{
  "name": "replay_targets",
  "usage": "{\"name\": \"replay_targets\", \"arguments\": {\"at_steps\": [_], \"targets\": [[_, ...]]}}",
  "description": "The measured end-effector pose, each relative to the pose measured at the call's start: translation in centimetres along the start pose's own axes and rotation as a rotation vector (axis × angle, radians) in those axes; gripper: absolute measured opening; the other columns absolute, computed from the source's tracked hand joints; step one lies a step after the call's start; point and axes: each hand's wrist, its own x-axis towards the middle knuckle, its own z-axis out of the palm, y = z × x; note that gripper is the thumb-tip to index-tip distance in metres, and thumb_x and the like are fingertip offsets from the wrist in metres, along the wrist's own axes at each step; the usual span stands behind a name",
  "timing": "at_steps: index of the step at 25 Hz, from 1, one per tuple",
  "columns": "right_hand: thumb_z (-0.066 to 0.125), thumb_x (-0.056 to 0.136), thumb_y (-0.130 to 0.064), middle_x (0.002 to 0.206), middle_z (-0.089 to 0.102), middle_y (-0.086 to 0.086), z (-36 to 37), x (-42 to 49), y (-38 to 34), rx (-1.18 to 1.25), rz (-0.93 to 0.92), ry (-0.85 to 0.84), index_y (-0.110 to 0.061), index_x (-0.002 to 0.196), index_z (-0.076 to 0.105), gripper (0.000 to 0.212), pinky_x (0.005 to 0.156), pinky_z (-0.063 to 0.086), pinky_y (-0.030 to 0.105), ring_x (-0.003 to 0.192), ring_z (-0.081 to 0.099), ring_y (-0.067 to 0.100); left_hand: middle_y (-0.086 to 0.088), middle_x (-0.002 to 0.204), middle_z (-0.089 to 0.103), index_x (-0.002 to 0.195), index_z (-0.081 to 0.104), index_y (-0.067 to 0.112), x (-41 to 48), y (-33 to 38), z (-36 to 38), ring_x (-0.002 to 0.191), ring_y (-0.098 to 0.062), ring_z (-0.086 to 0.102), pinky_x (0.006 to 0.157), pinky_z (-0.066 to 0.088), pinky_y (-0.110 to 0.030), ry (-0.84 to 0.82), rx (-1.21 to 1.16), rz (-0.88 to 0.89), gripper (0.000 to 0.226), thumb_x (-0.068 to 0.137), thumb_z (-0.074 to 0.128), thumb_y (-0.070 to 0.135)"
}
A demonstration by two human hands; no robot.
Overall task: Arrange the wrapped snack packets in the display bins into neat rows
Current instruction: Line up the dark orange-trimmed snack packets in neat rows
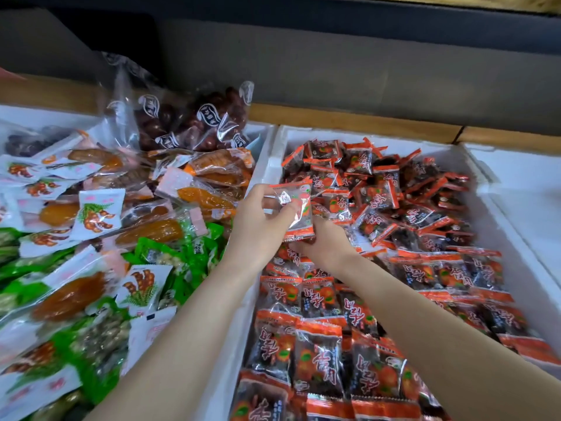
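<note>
Hands meet over a white foam bin (pixel 274 147). The left hand (pixel 258 221) pinches the upper end of an orange-edged snack packet (pixel 299 208) between thumb and fingers, while the right hand (pixel 326 241) cups its lower end, fingers curled under it. The packet hangs above the bin's 9 o'clock side. Loose matching packets (pixel 394 192) heap toward 1 o'clock; flat rows (pixel 334 344) fill 6 o'clock. At 9 o'clock, a neighbouring bin (pixel 36 115) holds mixed snack packs (pixel 100 214).

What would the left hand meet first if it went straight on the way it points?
The left hand, holding a red packet, would probably meet the loose heap of packets first; depth is unclear.
</note>
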Motion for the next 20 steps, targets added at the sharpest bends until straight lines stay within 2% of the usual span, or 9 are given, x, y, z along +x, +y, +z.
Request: {"name": "replay_targets", "arguments": {"at_steps": [2,5,7,9,12,14,17,18,20], "targets": [[0.055,0.09,-0.007,0.086,0.054,-0.002,-0.5,-0.3,0.0,0.017,-0.023,0.089,-0.019,0.096,0.052,0.014,0.051,0.038,0.018,0.064,0.049,0.009,0.0,0.09,0.064,0.097,0.056,0.018,-0.3,-0.1,0.1,0.079,-0.015,0.06,0.074,0.047,-0.03,-0.025,0.0,0.004,0.009,0.09,0.062,0.019],[0.036,0.099,-0.002,0.095,0.059,0.0,-2.9,-1.9,-0.4,0.558,0.023,0.195,-0.011,0.112,0.052,0.023,0.067,0.057,0.028,0.073,0.06,0.012,0.0,0.086,0.063,0.106,0.057,0.015,-0.4,-0.2,0.0,0.078,-0.016,0.059,0.074,0.046,-0.03,-0.071,0.015,0.011,0.016,0.091,0.061,0.019],[0.038,0.101,-0.012,0.098,0.063,0.004,-4.5,-3.7,-0.4,0.768,0.029,0.103,-0.012,0.118,0.05,0.021,0.068,0.058,0.023,0.076,0.063,0.012,0.002,0.089,0.063,0.107,0.057,0.016,-0.4,-0.4,0.2,0.08,-0.012,0.061,0.075,0.045,-0.027,-0.119,0.033,0.018,0.018,0.091,0.062,0.02],[0.05,0.096,-0.02,0.095,0.065,0.001,-5.1,-5.2,0.0,0.655,0.036,-0.009,-0.018,0.116,0.05,0.02,0.069,0.057,0.02,0.082,0.064,0.008,0.003,0.092,0.066,0.108,0.056,0.018,-0.6,-0.5,0.7,0.082,-0.007,0.064,0.078,0.048,-0.026,-0.195,0.019,0.02,0.02,0.089,0.064,0.021],[0.06,0.09,-0.02,0.09,0.063,0.005,-4.9,-5.8,0.5,0.587,0.07,-0.05,-0.015,0.108,0.055,0.019,0.07,0.057,0.02,0.089,0.065,0.011,0.001,0.105,0.063,0.12,0.049,0.018,-1.2,-0.6,1.4,0.094,-0.013,0.062,0.085,0.05,-0.031,-0.294,0.126,0.032,0.032,0.092,0.06,0.027],[0.061,0.09,-0.022,0.097,0.063,0.008,-4.8,-5.5,0.9,0.514,0.113,-0.016,-0.011,0.111,0.053,0.025,0.073,0.057,0.025,0.092,0.064,0.016,0.0,0.122,0.056,0.135,0.039,0.017,-1.6,-0.8,1.6,0.105,-0.015,0.057,0.091,0.047,-0.03,-0.34,0.342,0.08,0.041,0.097,0.051,0.028],[0.06,0.091,-0.02,0.108,0.059,0.032,-4.2,-4.8,2.0,0.355,0.212,0.01,0.009,0.118,0.048,0.042,0.078,0.055,0.037,0.1,0.059,0.042,-0.006,0.143,0.038,0.148,0.024,0.012,-2.1,-1.8,1.7,0.129,-0.021,0.037,0.108,0.034,-0.033,-0.452,0.785,0.176,0.053,0.099,0.043,0.01],[0.06,0.091,-0.02,0.108,0.059,0.033,-3.8,-4.6,2.5,0.325,0.233,0.012,0.01,0.12,0.046,0.044,0.079,0.055,0.037,0.095,0.06,0.043,-0.007,0.146,0.033,0.148,0.024,0.01,-2.3,-2.0,1.8,0.134,-0.022,0.03,0.113,0.028,-0.035,-0.515,0.899,0.174,0.056,0.096,0.042,0.003],[0.06,0.091,-0.023,0.102,0.061,0.014,-3.4,-4.5,2.9,0.204,0.241,0.003,-0.002,0.122,0.045,0.04,0.063,0.05,0.018,0.078,0.061,0.021,-0.007,0.152,0.022,0.148,0.023,0.005,-2.7,-2.4,2.0,0.14,-0.023,0.018,0.117,0.021,-0.036,-0.6,1.03,0.146,0.06,0.091,0.04,-0.006]]}}
